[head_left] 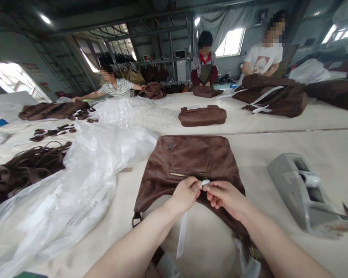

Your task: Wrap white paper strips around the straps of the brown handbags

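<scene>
A brown leather handbag (191, 154) lies flat on the table in front of me, its zip pocket facing up and its curved opening toward me. Over the zip, my left hand (187, 195) pinches a thin white strip (182, 235), whose tail hangs down below the fingers. My right hand (223, 195) is closed on the same strip from the other side, fingertips almost meeting the left ones. A small white loop or fold of it shows between them. Near my right forearm, clear wrapping (248, 262) covers part of the strap hardware.
A grey tape dispenser (292, 189) stands at the right. Clear plastic bags (87, 185) spread over the left, beside brown straps (31, 166). Beyond lie a small brown bag (203, 116) and larger brown bags (278, 96). Three people work across the table.
</scene>
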{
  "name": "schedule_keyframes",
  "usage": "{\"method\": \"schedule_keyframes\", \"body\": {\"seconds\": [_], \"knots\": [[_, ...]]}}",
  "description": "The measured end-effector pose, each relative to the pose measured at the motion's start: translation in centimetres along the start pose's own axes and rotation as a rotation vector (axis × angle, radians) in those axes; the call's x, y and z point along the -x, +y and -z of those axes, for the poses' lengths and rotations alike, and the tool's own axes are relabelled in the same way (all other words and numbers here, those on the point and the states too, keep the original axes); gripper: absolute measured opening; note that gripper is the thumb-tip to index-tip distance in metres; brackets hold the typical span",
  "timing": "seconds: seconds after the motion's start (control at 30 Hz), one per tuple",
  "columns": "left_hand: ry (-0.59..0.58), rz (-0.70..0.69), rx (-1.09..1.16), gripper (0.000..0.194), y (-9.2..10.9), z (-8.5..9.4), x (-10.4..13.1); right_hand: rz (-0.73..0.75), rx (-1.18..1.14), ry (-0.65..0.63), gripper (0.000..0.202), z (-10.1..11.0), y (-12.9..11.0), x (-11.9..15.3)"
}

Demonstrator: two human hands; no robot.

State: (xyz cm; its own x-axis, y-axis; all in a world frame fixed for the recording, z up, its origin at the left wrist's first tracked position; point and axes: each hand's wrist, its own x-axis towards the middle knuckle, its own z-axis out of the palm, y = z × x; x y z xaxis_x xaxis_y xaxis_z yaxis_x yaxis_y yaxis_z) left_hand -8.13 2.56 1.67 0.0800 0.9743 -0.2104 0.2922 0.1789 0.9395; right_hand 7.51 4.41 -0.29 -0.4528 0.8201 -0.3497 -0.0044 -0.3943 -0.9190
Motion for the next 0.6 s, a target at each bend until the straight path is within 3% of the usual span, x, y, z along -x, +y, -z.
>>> {"method": "schedule_keyframes", "body": {"seconds": [0.13, 0.3, 0.43, 0.6], "knots": [[-0.176, 0.296, 0.557, 0.018, 0.0, 0.3, -0.3, -0.021, -0.004, 0.007, 0.037, 0.0, 0.4, -0.4], [-0.553, 0.645, 0.98, 0.015, 0.0, 1.1, -0.4, 0.031, 0.02, 0.042, 0.039, 0.1, 0.5, -0.6], [-0.698, 0.673, 1.108, 0.013, -0.4, 1.1, -0.4, 0.019, -0.003, 0.059, 0.04, 0.3, 0.6, -0.7], [-0.793, 0.644, 1.152, 0.012, -0.5, 1.1, -0.4, 0.018, -0.056, 0.022, 0.04, 0.3, 0.1, -0.3]]}}
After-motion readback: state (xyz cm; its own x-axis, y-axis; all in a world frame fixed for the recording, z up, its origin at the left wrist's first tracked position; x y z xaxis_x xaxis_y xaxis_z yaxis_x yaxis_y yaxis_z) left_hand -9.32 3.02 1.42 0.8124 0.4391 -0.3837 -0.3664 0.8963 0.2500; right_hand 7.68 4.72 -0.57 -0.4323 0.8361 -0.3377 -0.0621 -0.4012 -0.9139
